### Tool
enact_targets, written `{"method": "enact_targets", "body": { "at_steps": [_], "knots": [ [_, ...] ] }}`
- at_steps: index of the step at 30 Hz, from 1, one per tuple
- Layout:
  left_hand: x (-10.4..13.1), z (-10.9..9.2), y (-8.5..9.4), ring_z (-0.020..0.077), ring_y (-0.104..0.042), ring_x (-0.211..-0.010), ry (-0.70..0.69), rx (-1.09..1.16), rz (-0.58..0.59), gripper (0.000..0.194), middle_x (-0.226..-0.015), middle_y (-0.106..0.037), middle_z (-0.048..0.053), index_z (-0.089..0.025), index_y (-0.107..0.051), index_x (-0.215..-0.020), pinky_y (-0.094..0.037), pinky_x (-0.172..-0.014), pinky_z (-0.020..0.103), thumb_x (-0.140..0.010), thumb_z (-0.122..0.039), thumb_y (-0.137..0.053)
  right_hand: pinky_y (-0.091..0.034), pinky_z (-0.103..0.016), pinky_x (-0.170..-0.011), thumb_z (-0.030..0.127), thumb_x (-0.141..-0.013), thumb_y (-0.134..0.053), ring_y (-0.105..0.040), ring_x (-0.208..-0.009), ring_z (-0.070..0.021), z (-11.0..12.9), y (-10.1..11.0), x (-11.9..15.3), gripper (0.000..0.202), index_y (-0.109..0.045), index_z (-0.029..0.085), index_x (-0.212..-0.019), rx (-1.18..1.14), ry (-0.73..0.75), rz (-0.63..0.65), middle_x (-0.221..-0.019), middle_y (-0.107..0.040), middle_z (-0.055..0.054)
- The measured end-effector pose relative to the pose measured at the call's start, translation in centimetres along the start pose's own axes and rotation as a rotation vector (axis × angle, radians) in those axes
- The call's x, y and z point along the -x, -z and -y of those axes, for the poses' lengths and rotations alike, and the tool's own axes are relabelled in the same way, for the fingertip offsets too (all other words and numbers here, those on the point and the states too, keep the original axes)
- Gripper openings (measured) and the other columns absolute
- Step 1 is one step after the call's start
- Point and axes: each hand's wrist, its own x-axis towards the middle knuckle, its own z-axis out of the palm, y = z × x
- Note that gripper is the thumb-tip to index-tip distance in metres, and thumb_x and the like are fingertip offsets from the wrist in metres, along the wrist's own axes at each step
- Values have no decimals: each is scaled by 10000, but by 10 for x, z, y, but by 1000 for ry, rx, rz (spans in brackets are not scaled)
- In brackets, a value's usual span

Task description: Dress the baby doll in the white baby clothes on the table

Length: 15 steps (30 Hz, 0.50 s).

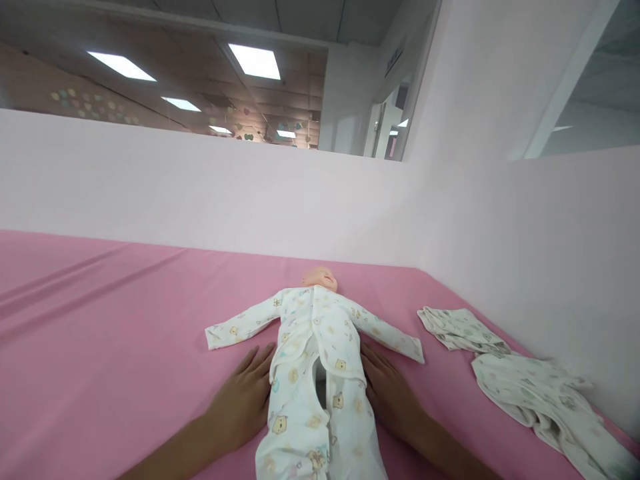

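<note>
A baby doll lies on its back on a pink sheet, its head (320, 278) toward the wall. It wears a white long-sleeved top (325, 327) with small bear prints and matching trousers (350, 427), whose front shows a dark gap near the middle. Both sleeves are spread outward. My left hand (247, 397) rests flat against the doll's left-of-picture side, its fingers stretched out. On the other side, my right hand (387, 387) lies along the doll's waist, fingers extended and partly hidden by the clothing.
Folded white printed clothes (463, 328) lie on the pink sheet (125, 333) at the right, with another crumpled garment (545, 393) nearer to me. A white wall (225, 193) with windows above borders the sheet at the back and right.
</note>
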Motion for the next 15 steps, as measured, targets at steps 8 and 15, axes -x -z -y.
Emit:
{"method": "enact_targets", "body": {
  "at_steps": [8, 15],
  "knots": [
    [-3, -1, 1, 312, -314, -1435, 15, -11, 5, 611, -1544, -378, -13, -376, -296, -1532, -229, -1184, 528, -955, -316, -489, -338, -455, -1173, 316, -957, -395, -377, -1409, -280, -1, -1, 0, 513, -431, 329, -1469, -61, 33, -72, -1520, -423, -7],
    [-5, -5, 12, 303, -346, -1420, 16, -27, 17, 603, -1544, -380, 1, -371, -299, -1534, -304, -1160, 498, -961, -288, -470, -333, -458, -1173, 311, -948, -384, -371, -1410, -284, -6, -6, -1, 517, -442, 350, -1460, -65, 5, -71, -1510, -434, 8]
  ]
}}
